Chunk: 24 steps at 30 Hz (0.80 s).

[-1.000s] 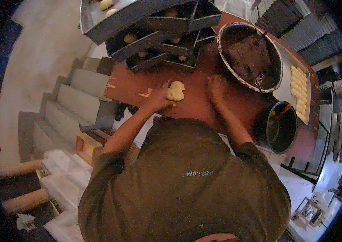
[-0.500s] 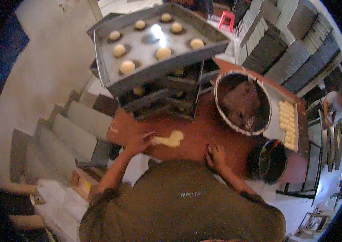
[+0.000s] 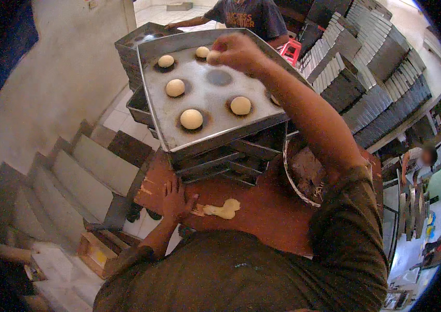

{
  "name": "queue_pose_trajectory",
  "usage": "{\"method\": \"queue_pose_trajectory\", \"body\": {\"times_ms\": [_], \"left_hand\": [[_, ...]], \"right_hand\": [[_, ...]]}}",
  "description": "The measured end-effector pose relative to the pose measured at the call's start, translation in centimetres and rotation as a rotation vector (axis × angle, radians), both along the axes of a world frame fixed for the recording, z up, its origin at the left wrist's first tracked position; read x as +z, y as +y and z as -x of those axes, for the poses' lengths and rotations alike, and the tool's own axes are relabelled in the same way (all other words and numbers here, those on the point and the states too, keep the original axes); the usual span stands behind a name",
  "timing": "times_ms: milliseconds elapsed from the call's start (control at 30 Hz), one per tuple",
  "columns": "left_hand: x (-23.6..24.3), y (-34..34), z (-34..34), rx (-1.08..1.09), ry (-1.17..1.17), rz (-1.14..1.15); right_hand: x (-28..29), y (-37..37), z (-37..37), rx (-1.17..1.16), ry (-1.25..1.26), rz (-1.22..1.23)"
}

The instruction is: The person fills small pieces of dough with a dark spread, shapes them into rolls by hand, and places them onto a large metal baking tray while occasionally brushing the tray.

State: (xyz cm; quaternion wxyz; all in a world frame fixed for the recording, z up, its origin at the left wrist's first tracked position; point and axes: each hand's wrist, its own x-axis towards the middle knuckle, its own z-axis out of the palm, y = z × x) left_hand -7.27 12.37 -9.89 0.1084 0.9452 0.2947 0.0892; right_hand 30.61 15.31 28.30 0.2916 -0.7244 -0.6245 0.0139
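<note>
My right hand [image 3: 236,53] is raised over the large metal baking tray [image 3: 205,136], its fingers closed round a small pale dough ball [image 3: 213,57]. Below it, a bare dark round mark [image 3: 219,78] shows in the middle of the tray. Round dough balls [image 3: 175,88] sit spaced out on similar dark marks, some hidden by my right hand and arm. My left hand [image 3: 176,202] lies on the brown table [image 3: 277,229], fingers spread and holding nothing. A flattened, uneven piece of pale dough [image 3: 224,209] is on the table just right of it.
More trays [image 3: 220,169] are stacked crosswise under the top one. A round tub [image 3: 306,171] with dark contents is partly behind my right arm. A person [image 3: 254,18] stands beyond the tray, near another tray stack [image 3: 132,57]. Many trays [image 3: 371,67] stand at far right.
My right hand has gone from the table up over the tray and now holds a dough ball. My left hand has flattened and spread. A person has come into view beyond the tray.
</note>
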Motion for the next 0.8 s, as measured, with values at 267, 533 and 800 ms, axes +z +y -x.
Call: {"method": "queue_pose_trajectory", "body": {"times_ms": [267,533,800], "left_hand": [[0.0,0.4,1.8,0.07,-0.167,0.139],[-4.9,-6.4,-0.3,-0.423,0.061,0.197],[-7.1,-5.8,-1.4,-0.413,0.086,0.089]], "right_hand": [[-1.9,-12.7,12.3,0.311,-0.031,-0.312],[-29.9,-32.0,22.7,-0.214,0.436,0.255],[-21.4,-54.4,14.7,-1.384,0.151,-0.462]]}}
